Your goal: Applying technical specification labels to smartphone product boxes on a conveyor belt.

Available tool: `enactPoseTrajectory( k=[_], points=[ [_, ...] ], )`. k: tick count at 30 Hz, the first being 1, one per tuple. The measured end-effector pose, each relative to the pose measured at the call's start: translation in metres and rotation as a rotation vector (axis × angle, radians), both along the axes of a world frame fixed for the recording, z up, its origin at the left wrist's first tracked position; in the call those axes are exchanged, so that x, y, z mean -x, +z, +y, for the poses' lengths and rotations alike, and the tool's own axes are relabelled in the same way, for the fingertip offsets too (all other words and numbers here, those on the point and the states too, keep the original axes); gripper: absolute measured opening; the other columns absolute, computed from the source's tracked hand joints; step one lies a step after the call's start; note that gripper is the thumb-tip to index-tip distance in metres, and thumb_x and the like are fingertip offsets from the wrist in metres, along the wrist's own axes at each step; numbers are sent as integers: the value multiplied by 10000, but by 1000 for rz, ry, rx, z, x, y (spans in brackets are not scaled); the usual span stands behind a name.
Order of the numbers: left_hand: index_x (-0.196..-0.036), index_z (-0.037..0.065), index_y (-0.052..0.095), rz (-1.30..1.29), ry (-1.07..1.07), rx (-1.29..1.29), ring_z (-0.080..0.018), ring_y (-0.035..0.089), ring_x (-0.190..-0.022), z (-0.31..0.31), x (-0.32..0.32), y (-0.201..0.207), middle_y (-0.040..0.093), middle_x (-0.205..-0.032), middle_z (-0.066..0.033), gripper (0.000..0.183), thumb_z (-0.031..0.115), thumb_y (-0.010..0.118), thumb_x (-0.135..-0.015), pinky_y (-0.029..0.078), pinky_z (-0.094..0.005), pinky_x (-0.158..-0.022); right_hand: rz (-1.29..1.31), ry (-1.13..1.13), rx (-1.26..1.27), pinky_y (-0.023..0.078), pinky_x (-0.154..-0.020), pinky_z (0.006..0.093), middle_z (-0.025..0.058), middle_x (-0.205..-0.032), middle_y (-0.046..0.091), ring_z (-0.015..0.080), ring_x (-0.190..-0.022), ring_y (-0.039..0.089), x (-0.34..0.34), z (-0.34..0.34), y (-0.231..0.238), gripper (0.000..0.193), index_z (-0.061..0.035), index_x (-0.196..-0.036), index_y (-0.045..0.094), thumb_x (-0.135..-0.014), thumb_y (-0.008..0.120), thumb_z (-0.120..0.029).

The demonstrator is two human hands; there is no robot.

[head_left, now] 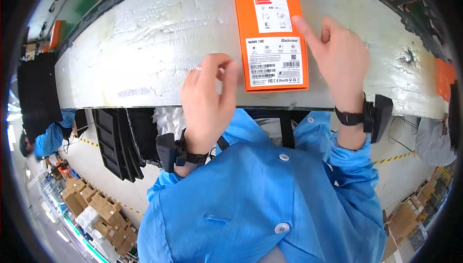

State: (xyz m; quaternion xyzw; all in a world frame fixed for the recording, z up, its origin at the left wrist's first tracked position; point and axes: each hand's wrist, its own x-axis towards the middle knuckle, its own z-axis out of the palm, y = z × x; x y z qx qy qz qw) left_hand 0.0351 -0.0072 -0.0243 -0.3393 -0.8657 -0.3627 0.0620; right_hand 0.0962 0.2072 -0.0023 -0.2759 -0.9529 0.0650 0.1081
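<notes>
An orange carton (276,35) lies on the pale worktable with its labelled face up. That face carries a white label with a coloured energy scale and a second white label with barcodes. My right hand (343,55) is over the carton's right edge, one digit stretched out to the upper label's edge and the other fingers bent but apart. Left of the carton and just off it, my left hand (207,99) has its fingers curled, thumb and forefinger tips together. Whatever may be between those tips is hidden or too small to name.
The worktable (159,36) has a scuffed, film-like surface and a curved near edge before me. Black trays (113,142) stand below it at left. Brown cartons (103,210) are stacked at lower left. An orange item (444,77) is at far right. Other people are at both sides.
</notes>
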Motion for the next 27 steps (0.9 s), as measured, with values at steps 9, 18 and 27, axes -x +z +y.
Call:
enactPoseTrajectory(
  k=[9, 18, 27],
  points=[
    [-1218, 33, 545, -512, -144, -247, -132, 594, -861, -16, 78, 61, 627, -1040, -61, 266, 182, 461, -1015, 429, -252, -770, 215, 543, 125, 362, -1068, 472, 171, -1383, 492, 347, -1245, 492, -40, -74, -18, 741, 4, -1344, 490, -795, 724, -435],
    [-1224, 26, 560, -89, 193, 37, -337, 619, -1025, 50, 271, 16, 608, -1147, -200, 548, 429, 663, -867, 498, -385, -875, 172, 360, 109, 347, -1050, 540, 326, -1458, 307, 485, -1300, 384, -29, -44, 20, 864, -89, -1438, 417, -739, 750, -474],
    [-1438, 169, 372, 104, 432, 209, -397, 433, -1297, 157, 334, 17, 380, -1430, -242, 1001, 703, 725, -669, 415, -483, -1020, 98, 414, 306, 402, -984, 474, 199, -1290, 443, 398, -1144, 469, 2, 120, 13, 916, -142, -1414, 438, -602, 833, -291]
  ],
)
